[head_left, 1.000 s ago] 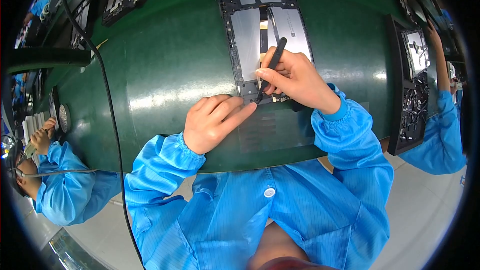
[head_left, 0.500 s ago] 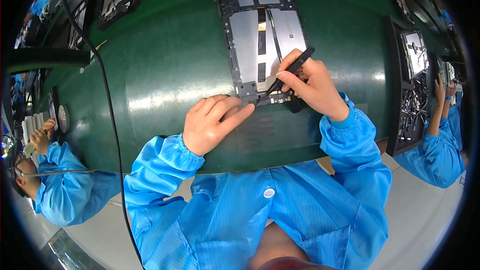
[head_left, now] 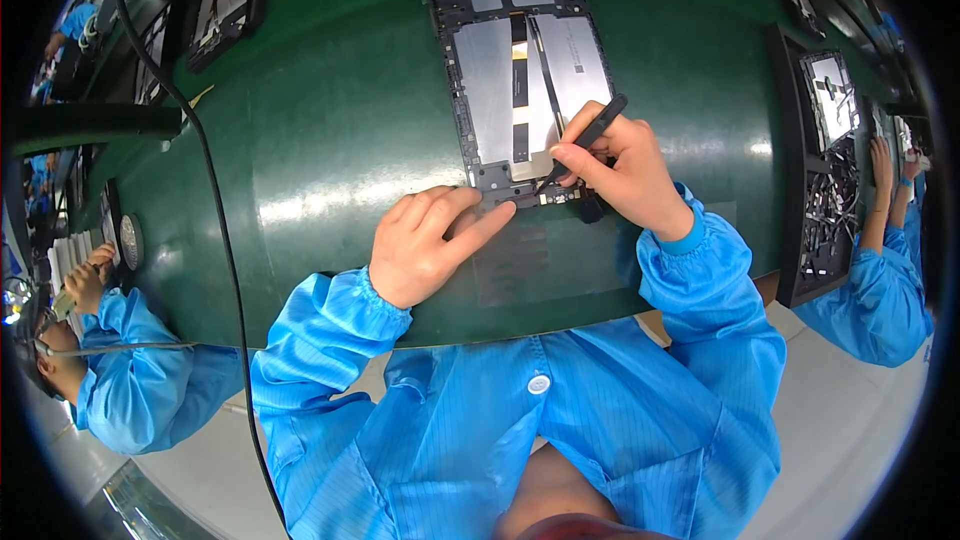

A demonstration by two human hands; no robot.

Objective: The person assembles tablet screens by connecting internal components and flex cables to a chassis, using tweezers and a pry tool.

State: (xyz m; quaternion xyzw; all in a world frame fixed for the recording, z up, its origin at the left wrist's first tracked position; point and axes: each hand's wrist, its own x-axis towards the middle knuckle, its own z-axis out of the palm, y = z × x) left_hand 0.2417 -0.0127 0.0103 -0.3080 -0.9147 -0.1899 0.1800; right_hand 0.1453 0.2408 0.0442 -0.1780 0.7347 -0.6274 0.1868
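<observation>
An opened tablet (head_left: 485,90) lies on the green tabletop, its silver inner panels, black frame and central ribbon showing. My left hand (head_left: 420,245) grips its lower left corner, with fingers at the side and the thumb pressed along the bottom edge. Between the fingers and thumb of my right hand (head_left: 625,165) is a pair of black tweezers (head_left: 600,125), slanting down to the left. Their tips touch or hover just above the bottom strip of small parts; I cannot tell which. A thin dark strip (head_left: 545,70) runs lengthwise over the right silver panel.
A black tray (head_left: 790,210) at the right holds a tablet part and many small pieces. More opened devices (head_left: 225,0) lie at the far left and far edge. A black cable (head_left: 215,180) hangs across the left side. Co-workers in blue sleeves (head_left: 140,370) sit on both sides.
My left thumb has slid slightly right along the tablet's bottom edge. The tweezers stay in my right hand with their tips near the same spot. The view has shifted a little.
</observation>
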